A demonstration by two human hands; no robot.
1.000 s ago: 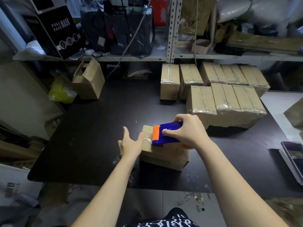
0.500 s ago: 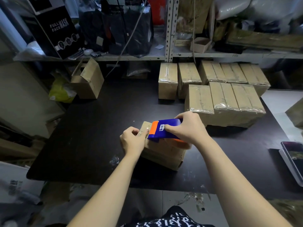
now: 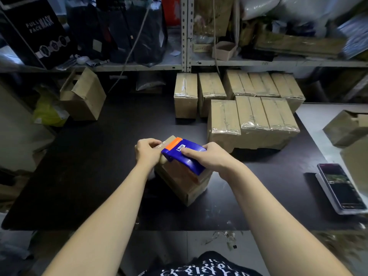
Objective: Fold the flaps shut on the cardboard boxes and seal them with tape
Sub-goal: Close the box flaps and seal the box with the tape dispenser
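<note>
Worktop (image 3: 89, 166): dark, with one box (image 3: 185, 188) standing near its front edge at centre, turned at an angle to that edge. The box rests on the worktop, and its top is largely covered by the two hands and the tool.

Left hand (image 3: 148, 151): grip closed on the far left end of the box top, fingers curled over the edge. Clear tape shows on the cardboard just beside the fingers.

Right hand (image 3: 209, 158): grip grasping a blue dispenser (image 3: 186, 159), thumb on its upper face. The dispenser lies on top of the box, its orange end pointing toward the left hand and close to it.

Sealed boxes (image 3: 253, 116): a group in two rows at the back right of the worktop, touching one another, tape glossy on their tops. They stand well apart from the box in hand.

Open box (image 3: 83, 96): back left, tilted, flap raised. A yellow bag (image 3: 47, 112) lies just beside it.

Phone (image 3: 338, 188): right edge of the worktop, screen up.

Shelf (image 3: 139, 66): behind the worktop, holding a black carton (image 3: 39, 30) marked "FULL FACE MASK" and dark bags.
</note>
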